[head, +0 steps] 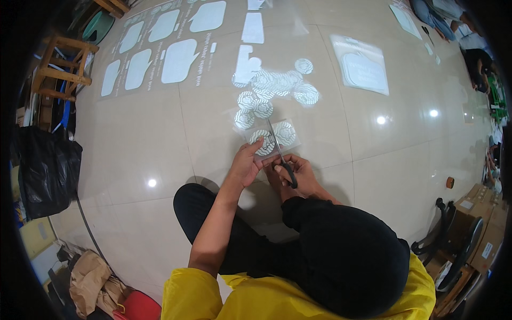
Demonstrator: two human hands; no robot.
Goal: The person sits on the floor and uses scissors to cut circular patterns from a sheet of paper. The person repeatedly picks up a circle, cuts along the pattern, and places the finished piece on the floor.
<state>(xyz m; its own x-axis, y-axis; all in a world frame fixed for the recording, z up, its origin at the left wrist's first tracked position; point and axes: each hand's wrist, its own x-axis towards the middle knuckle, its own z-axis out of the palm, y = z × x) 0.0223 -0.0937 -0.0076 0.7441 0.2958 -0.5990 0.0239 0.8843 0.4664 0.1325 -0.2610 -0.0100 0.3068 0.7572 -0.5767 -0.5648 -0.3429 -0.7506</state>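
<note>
My left hand (249,162) pinches the near left part of a small transparent sheet (295,141) that bears two round white patterned prints. The thumb rests on the left round print (261,145); the right round print (285,133) lies uncovered. In my right hand (299,176) is a pair of scissors (285,160) with black handles. Their metal blades cross the sheet between the two prints and point away from me. Whether the blades are parted is too small to tell. Just beyond the sheet, several round cut-outs (263,108) lie on the tiled floor.
More round pieces overlap in a pile (276,83). A printed transparent sheet (158,60) spreads at far left, and a stack of clear sheets (364,68) lies right. A wooden stool (66,68) and black plastic bag (48,172) stand left; cardboard boxes (472,224) right. Another person (436,16) sits far right.
</note>
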